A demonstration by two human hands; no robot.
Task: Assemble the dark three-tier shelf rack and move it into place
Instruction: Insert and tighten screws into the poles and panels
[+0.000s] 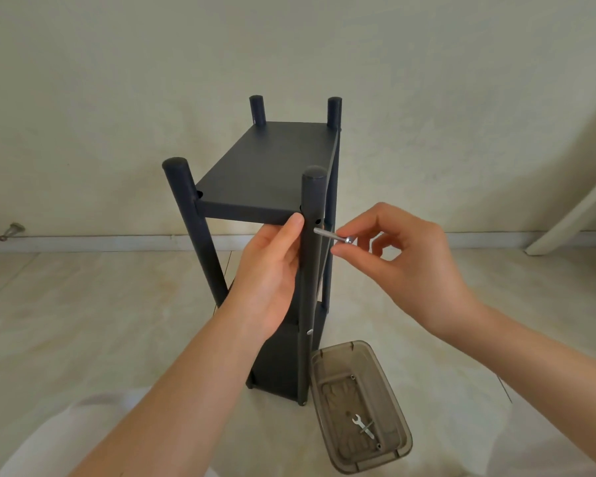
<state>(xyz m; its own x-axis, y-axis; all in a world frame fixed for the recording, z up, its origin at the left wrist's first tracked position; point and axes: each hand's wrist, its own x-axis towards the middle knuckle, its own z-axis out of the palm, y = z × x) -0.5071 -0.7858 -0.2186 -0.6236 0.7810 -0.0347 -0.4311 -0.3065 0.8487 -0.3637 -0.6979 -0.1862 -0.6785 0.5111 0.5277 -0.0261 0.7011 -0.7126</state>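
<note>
While a translucent tray [386,390] holding a small wrench [363,427] lies nearest on the floor, the left hand [270,273] wraps the near-right post [313,197] of the upright dark rack [265,163] and the right hand [410,263] pinches a silver bolt [331,235] beside the post's hole, before the wall [117,98].

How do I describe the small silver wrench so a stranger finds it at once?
Find the dark three-tier shelf rack on the pale floor. At its foot lies a translucent brown plastic tray. The wrench lies inside: flat, silver, fork-ended, unlike the tiny dark bits nearby.
</note>
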